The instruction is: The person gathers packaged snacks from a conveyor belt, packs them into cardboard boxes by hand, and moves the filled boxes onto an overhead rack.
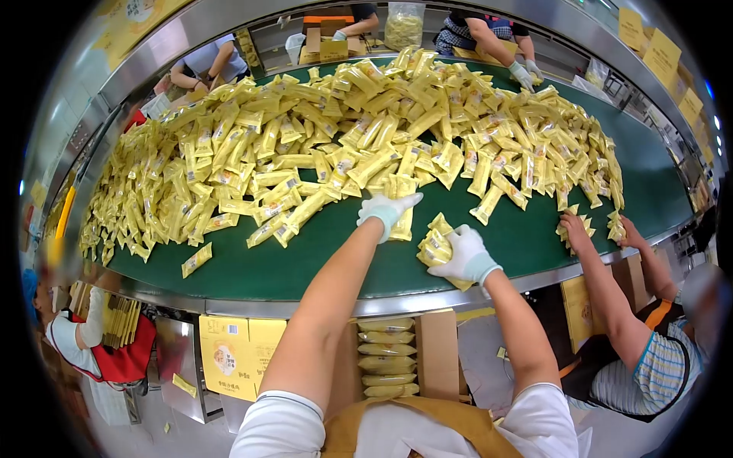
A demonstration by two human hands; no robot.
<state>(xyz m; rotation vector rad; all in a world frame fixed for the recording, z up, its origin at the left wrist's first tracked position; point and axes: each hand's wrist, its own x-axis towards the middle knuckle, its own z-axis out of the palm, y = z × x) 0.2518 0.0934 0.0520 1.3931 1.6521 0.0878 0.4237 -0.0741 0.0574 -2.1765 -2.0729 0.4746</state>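
My left hand (389,210), in a white glove, reaches to the near edge of the heap of yellow packets (366,114). Its fingers are spread apart over an upright yellow packet (402,226), touching the packets there; what lies under the palm is hidden. Closer to the belt's near edge, my right hand (467,256), also gloved, is closed around several yellow packets (435,246) held side by side. Below, between my arms, an open cardboard box (437,343) contains a stacked row of yellow packets (387,347).
The heap lies on a green conveyor belt (321,263) with a metal rim (259,307). To my right a co-worker's hands (577,230) hold packets. Other people work across the belt and at the left. A yellow printed carton (229,355) stands at left below the rim.
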